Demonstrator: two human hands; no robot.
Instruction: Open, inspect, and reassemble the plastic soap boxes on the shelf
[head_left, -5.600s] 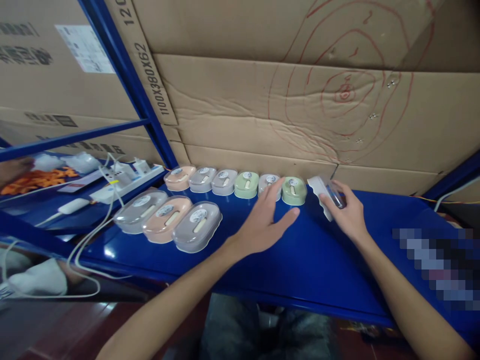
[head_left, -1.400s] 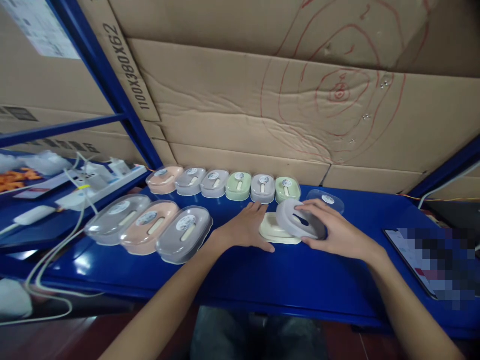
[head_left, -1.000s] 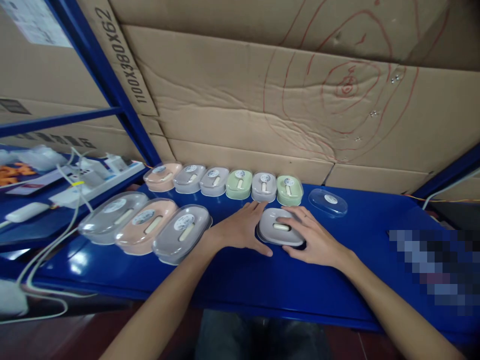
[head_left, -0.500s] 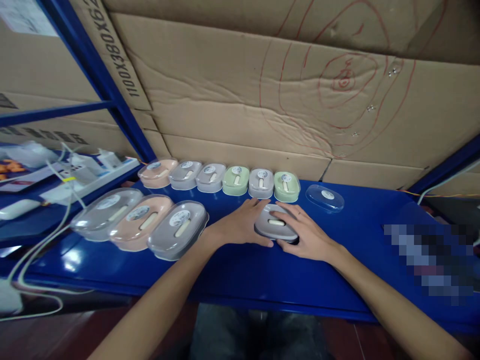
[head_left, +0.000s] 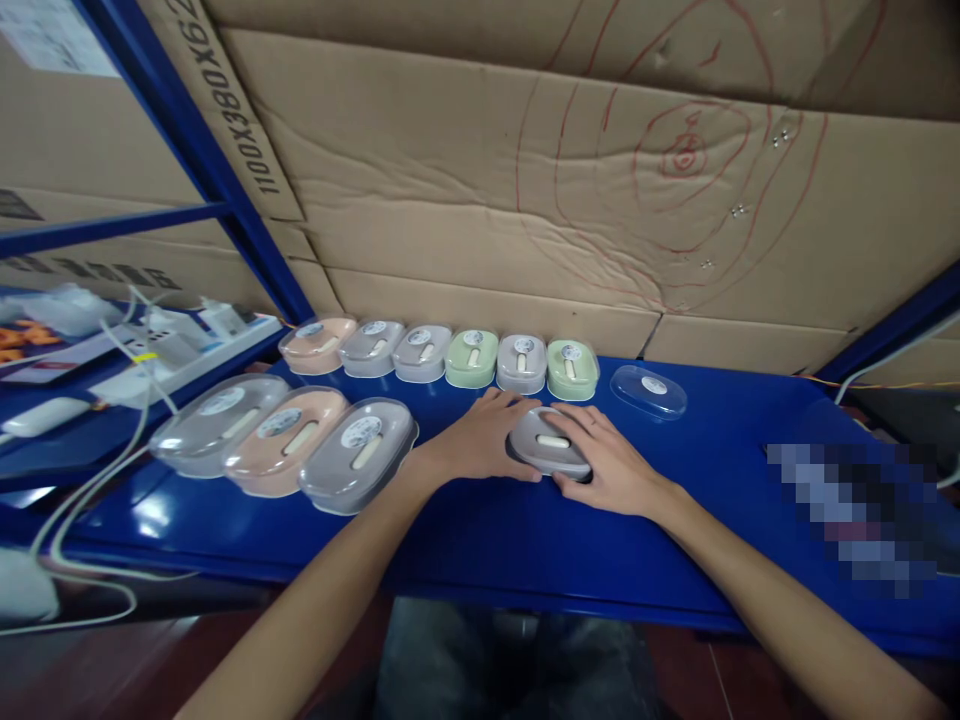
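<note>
A soap box (head_left: 550,446) lies on the shelf (head_left: 600,540) between both hands, left hand (head_left: 480,440) and right hand (head_left: 604,462). Behind it runs a row of boxes (head_left: 442,352); a lid (head_left: 649,390) lies to its right, three boxes (head_left: 285,445) to its left.

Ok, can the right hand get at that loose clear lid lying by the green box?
Probably yes. The clear lid lies alone on the blue shelf, just beyond the right hand, with nothing between them. That hand rests on the grey box and would have to let go.
</note>
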